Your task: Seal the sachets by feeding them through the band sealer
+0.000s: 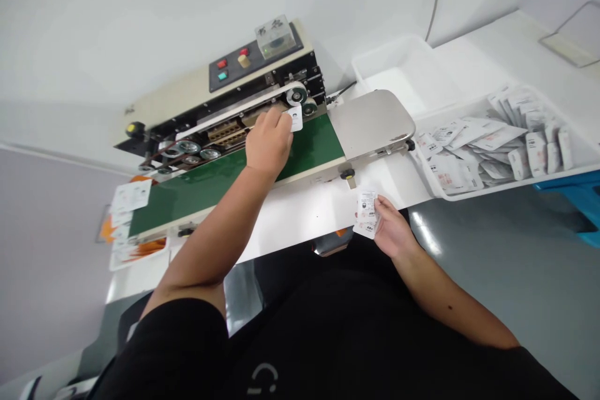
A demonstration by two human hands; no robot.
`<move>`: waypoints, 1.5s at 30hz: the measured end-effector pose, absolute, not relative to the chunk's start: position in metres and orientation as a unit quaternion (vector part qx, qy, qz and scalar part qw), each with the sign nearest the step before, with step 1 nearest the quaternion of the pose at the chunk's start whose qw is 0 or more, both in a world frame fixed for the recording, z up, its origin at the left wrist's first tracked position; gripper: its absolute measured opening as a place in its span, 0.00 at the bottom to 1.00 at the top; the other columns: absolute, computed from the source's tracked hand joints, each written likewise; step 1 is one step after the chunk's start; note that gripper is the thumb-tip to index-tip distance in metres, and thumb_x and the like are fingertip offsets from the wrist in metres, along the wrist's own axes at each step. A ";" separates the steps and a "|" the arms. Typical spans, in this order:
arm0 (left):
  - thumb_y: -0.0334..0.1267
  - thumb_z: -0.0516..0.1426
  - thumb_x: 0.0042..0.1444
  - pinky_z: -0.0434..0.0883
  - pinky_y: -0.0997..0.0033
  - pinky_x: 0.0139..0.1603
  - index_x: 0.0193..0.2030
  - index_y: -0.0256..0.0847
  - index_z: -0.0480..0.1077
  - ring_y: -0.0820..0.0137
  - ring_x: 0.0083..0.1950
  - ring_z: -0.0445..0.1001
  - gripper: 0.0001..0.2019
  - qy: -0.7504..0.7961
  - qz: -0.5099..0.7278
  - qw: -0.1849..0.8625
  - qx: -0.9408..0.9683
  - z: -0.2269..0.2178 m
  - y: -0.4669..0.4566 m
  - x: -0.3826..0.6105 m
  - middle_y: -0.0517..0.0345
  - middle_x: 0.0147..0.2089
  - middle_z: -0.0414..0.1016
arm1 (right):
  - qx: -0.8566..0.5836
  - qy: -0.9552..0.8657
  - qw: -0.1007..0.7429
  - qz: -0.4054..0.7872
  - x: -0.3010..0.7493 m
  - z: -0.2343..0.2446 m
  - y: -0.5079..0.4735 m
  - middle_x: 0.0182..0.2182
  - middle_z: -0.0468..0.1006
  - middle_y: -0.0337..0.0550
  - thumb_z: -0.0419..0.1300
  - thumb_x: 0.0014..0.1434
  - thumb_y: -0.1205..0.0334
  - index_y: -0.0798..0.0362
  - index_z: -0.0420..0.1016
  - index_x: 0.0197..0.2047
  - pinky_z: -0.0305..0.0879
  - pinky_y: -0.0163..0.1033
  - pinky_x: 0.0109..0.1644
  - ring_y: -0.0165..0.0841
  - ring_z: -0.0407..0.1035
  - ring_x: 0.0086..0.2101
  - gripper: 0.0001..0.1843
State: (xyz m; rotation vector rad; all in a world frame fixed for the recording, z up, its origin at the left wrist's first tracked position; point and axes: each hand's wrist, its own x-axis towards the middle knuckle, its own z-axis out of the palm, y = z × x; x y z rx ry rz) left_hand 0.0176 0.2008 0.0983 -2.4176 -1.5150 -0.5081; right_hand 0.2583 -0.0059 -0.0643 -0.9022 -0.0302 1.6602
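Note:
My left hand [269, 142] pinches a small white printed packet [295, 117] close to the rollers of a band sealer [220, 90]. Under that hand runs the sealer's green conveyor belt [319, 145]. Held low in front of the white table, my right hand [392, 226] is closed on a few more white packets [367, 214], fanned a little. Black and red print shows on their faces. The fingers of my left hand partly cover the packet there.
A metal plate [370, 122] extends from the belt's right end. Right of it, a white bin [450, 196] holds many packets; another white bin [363, 69] stands behind. Packets [131, 195] hang off the belt's left end above a white tray [117, 262]. A blue stool [574, 190] stands right.

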 end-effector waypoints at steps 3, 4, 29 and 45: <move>0.31 0.55 0.68 0.73 0.57 0.52 0.45 0.43 0.70 0.51 0.60 0.73 0.05 -0.521 -0.169 0.125 -0.827 0.095 0.196 0.009 0.44 0.51 0.75 | -0.394 -0.018 0.578 0.715 0.254 -0.062 -0.007 0.43 0.86 0.41 0.75 0.61 0.55 0.46 0.78 0.48 0.81 0.49 0.42 0.40 0.83 0.39 0.15; 0.31 0.54 0.68 0.72 0.58 0.52 0.45 0.43 0.70 0.52 0.59 0.73 0.05 -0.521 -0.168 0.123 -0.828 0.094 0.196 0.007 0.44 0.51 0.75 | -0.398 -0.019 0.575 0.715 0.253 -0.062 -0.008 0.43 0.86 0.42 0.75 0.61 0.54 0.46 0.78 0.49 0.81 0.49 0.43 0.40 0.83 0.39 0.16; 0.49 0.53 0.75 0.73 0.49 0.66 0.68 0.40 0.70 0.51 0.70 0.73 0.23 -0.338 -0.156 -0.084 -0.924 0.007 0.002 0.041 0.42 0.68 0.76 | -0.418 -0.029 0.595 0.686 0.204 -0.048 -0.013 0.40 0.85 0.37 0.77 0.57 0.62 0.48 0.80 0.43 0.78 0.33 0.44 0.29 0.80 0.39 0.13; 0.29 0.53 0.69 0.78 0.50 0.68 0.69 0.34 0.67 0.54 0.67 0.76 0.22 -0.369 -0.240 -0.086 -0.894 -0.016 0.013 0.018 0.38 0.63 0.78 | -0.390 -0.097 0.576 0.712 0.185 -0.035 -0.020 0.46 0.86 0.41 0.75 0.60 0.48 0.47 0.81 0.48 0.79 0.47 0.51 0.41 0.81 0.47 0.18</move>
